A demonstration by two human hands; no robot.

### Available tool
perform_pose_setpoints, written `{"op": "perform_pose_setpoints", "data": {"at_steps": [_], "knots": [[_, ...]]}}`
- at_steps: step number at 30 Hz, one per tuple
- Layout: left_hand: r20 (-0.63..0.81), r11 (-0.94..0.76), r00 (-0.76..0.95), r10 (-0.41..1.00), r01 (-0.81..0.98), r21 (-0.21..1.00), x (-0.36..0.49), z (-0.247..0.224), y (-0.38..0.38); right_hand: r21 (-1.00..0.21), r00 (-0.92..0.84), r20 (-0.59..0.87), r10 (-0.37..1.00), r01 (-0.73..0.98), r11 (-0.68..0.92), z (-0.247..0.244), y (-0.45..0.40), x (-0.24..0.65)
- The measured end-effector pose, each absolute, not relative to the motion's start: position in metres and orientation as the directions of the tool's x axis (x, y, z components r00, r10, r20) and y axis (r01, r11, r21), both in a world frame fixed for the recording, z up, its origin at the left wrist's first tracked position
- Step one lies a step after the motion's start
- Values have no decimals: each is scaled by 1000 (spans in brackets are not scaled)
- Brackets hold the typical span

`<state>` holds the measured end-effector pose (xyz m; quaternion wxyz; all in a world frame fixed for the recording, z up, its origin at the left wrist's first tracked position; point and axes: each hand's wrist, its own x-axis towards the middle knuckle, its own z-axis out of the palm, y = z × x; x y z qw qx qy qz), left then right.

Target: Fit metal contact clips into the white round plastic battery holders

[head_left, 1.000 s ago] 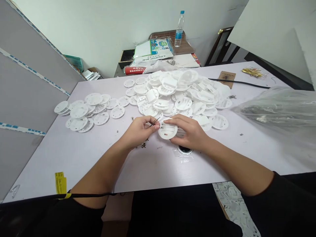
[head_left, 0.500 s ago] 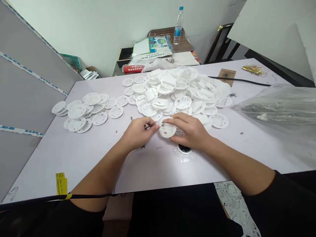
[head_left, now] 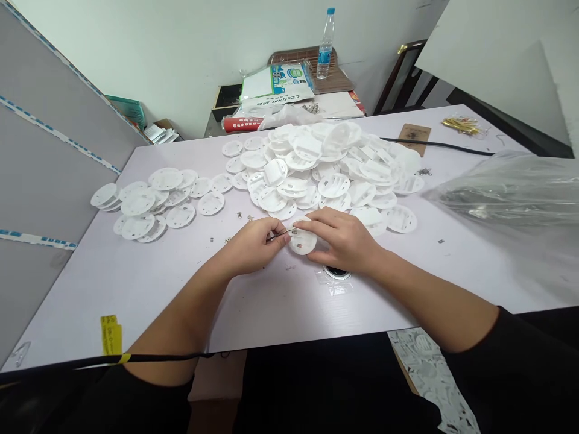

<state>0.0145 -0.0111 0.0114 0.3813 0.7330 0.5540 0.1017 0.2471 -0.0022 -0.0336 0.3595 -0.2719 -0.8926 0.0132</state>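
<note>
My right hand point(head_left: 347, 239) grips a round white plastic cover point(head_left: 303, 243) by its right edge, tilted up off the table. Small metal pieces show on the cover's face. From the left, my left hand point(head_left: 254, 246) pinches thin dark tweezers point(head_left: 278, 234), their tip touching the cover near its upper left. Just behind both hands lies a big heap of similar white covers point(head_left: 335, 185). Beneath my right hand, a round black piece with a pale rim point(head_left: 337, 272) is partly hidden, lying on clear tape.
A smaller group of white covers point(head_left: 138, 202) lies left. Tiny metal parts point(head_left: 239, 215) are scattered on the table. A clear plastic bag point(head_left: 511, 190) is at right, a black cable point(head_left: 163, 358) along the front edge. A water bottle point(head_left: 324, 51) stands behind.
The cover has moved slightly left and down, and its face has turned a little. The tweezers' tip now reaches further over it, near the metal piece.
</note>
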Motion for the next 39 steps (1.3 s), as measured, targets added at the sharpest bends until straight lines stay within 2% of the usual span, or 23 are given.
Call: {"op": "perform_pose_setpoints", "data": {"at_steps": [8, 15, 18, 23, 27, 35, 39], "knots": [[-295, -84, 358, 886, 749, 657, 17, 15, -12, -144, -638, 648, 416, 433, 890, -33, -2, 246], [-286, -67, 327, 901, 754, 654, 20, 16, -14, -172, -626, 657, 419, 416, 893, -34, -2, 244], [-224, -92, 298, 928, 765, 638, 23, 14, -15, -230, -587, 684, 434, 391, 891, -34, -1, 244], [-43, -216, 319, 947, 729, 650, 25, 7, -15, -321, -510, 708, 489, 385, 865, -34, 0, 247], [7, -261, 362, 932, 659, 705, 25, 3, -15, -377, -475, 716, 512, 354, 856, -33, -1, 248], [-75, -140, 365, 928, 528, 837, 21, 5, -12, -441, -439, 732, 521, 279, 853, -27, -2, 250], [-78, -83, 426, 901, 348, 934, 17, 3, -10, -441, -424, 763, 489, 212, 872, -25, -2, 250]]}}
